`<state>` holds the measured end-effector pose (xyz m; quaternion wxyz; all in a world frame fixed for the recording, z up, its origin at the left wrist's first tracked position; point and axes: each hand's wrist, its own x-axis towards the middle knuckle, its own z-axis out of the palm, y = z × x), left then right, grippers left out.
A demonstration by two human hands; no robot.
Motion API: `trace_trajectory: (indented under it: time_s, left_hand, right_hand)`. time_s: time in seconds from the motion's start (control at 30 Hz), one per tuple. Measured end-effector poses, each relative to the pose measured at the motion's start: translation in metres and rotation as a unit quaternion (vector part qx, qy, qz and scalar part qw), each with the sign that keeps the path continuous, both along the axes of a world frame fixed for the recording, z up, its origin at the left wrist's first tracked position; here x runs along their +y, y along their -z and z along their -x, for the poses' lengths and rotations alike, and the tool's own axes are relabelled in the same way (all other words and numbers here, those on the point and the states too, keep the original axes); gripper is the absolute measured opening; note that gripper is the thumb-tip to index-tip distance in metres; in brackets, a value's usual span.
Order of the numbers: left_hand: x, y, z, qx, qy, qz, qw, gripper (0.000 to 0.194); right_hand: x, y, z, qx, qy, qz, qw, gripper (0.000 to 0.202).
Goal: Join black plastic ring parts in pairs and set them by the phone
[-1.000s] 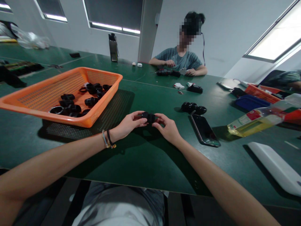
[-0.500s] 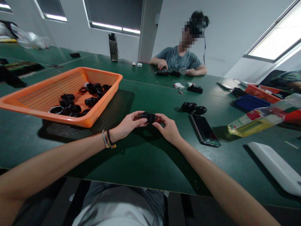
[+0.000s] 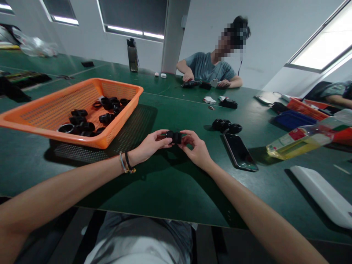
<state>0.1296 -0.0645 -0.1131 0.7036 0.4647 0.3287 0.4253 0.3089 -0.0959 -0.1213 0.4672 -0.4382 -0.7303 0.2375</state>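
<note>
A small black pipe fitting [image 3: 174, 137], ribbed and roughly cylindrical, is held just above the green table between my two hands. My left hand [image 3: 151, 146] pinches its left end with thumb and fingers. At the right end, my right hand [image 3: 195, 149] has curled fingers gripping the piece, the thumb lower down. To the right, several similar black fittings [image 3: 226, 125] lie in a cluster. An orange perforated basket [image 3: 121, 123] on my left holds more black fittings [image 3: 106, 118] and loose rings.
Right of my hands lie a phone [image 3: 239, 152], a bottle of yellow liquid [image 3: 301, 139] and a white slab-shaped object [image 3: 320, 194]. A blue tray [image 3: 294, 120] sits farther right. Across the table [image 3: 170, 194], a person [image 3: 211, 66] handles a power drill [image 3: 191, 84]. A dark bottle [image 3: 132, 55] stands behind.
My right fingers have shifted slightly on the fitting, the thumb moving down and away from its end. My left hand stays put. The person opposite has leaned to the right.
</note>
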Motion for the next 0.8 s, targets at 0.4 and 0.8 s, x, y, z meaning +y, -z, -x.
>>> trace_trajectory:
  time_s: [0.4, 0.8]
  left_hand:
    - [-0.0004, -0.0015, 0.0002, 0.008, 0.000, 0.002, 1.000, 0.026]
    - [0.0006, 0.0006, 0.0003, 0.003, 0.006, -0.011, 1.000, 0.025]
  right_hand:
    - [0.0021, 0.0019, -0.0008, 0.004, 0.012, 0.013, 1.000, 0.030]
    - [0.0021, 0.0005, 0.0000, 0.009, 0.005, 0.037, 0.999, 0.031]
